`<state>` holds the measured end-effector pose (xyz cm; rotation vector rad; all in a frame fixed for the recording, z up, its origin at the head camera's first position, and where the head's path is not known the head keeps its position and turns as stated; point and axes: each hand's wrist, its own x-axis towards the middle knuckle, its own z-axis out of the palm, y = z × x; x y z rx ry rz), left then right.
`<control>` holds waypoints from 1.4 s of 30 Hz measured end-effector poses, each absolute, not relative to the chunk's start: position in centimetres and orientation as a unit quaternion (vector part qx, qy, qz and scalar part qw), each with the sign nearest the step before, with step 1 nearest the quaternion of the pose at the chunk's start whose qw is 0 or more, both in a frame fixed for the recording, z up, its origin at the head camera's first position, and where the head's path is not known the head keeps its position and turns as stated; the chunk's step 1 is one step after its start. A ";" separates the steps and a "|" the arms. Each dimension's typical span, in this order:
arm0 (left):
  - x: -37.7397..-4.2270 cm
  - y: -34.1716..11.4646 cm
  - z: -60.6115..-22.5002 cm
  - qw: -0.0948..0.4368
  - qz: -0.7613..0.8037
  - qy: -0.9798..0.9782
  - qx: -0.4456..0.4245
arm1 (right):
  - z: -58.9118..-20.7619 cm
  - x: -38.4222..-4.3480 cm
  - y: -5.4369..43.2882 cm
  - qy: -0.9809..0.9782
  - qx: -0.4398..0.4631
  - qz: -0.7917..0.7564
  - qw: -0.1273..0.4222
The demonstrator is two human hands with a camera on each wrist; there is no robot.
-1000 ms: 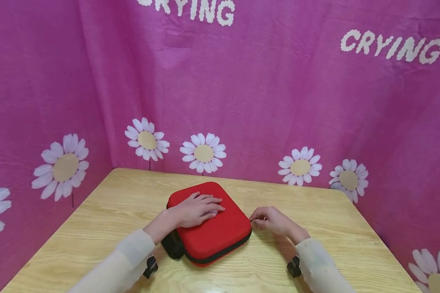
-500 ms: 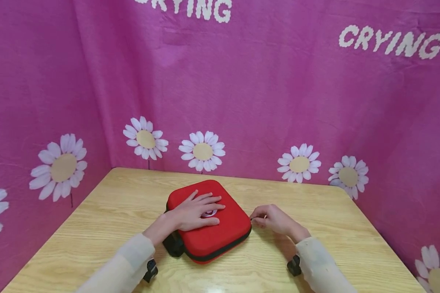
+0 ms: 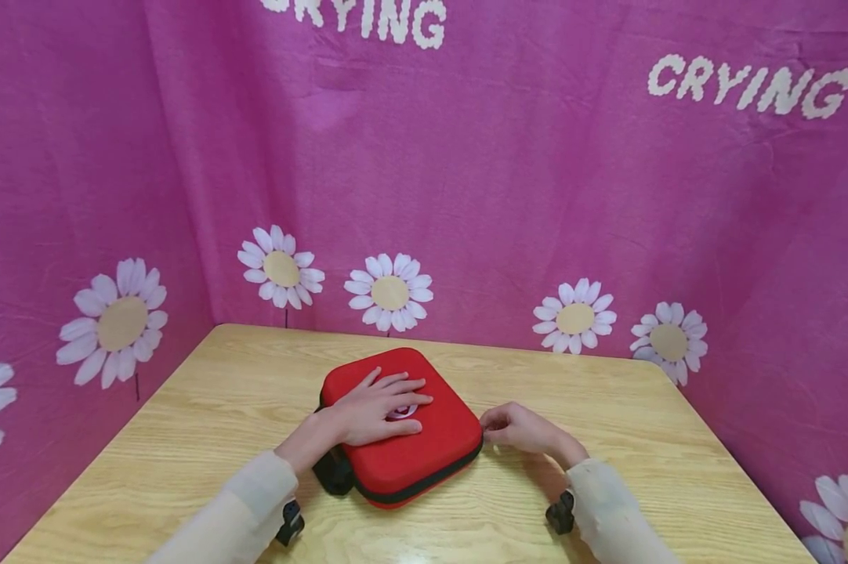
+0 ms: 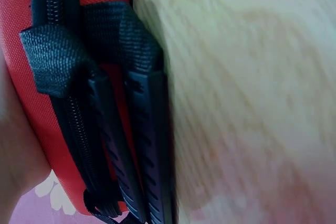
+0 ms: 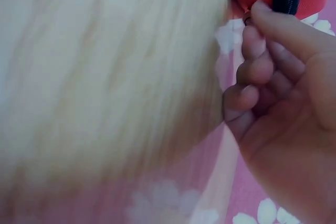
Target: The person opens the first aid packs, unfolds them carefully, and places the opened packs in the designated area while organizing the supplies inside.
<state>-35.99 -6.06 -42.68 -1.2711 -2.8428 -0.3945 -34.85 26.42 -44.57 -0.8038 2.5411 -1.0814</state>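
At the right corner of the red case (image 3: 431,453), flat on the table (image 3: 607,399), my right hand (image 3: 526,429) is nearer the small dark tab (image 5: 247,19) (zip pull, I'd judge), thumb and forefinger pinching it. Left hand (image 3: 373,413) sits fingers spread atop the case; handle (image 3: 334,472) off the case's left side.

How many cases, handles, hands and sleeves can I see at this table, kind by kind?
Red zippered case: 1
Black handles: 2
Left hand and right hand: 2
Pale sleeves: 2
Total: 7
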 end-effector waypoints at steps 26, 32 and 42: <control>-36.3 -6.3 -42.5 -0.007 -0.139 -0.907 -0.396 | -44.5 -34.1 27.2 0.893 -0.277 -0.348 0.060; -36.2 -5.9 -42.7 -0.010 -0.139 -0.908 -0.394 | -44.1 -33.4 27.4 0.896 -0.296 -0.326 0.058; -36.7 -5.9 -42.7 -0.011 -0.128 -0.914 -0.385 | -43.2 -32.7 27.1 0.878 -0.329 -0.335 0.089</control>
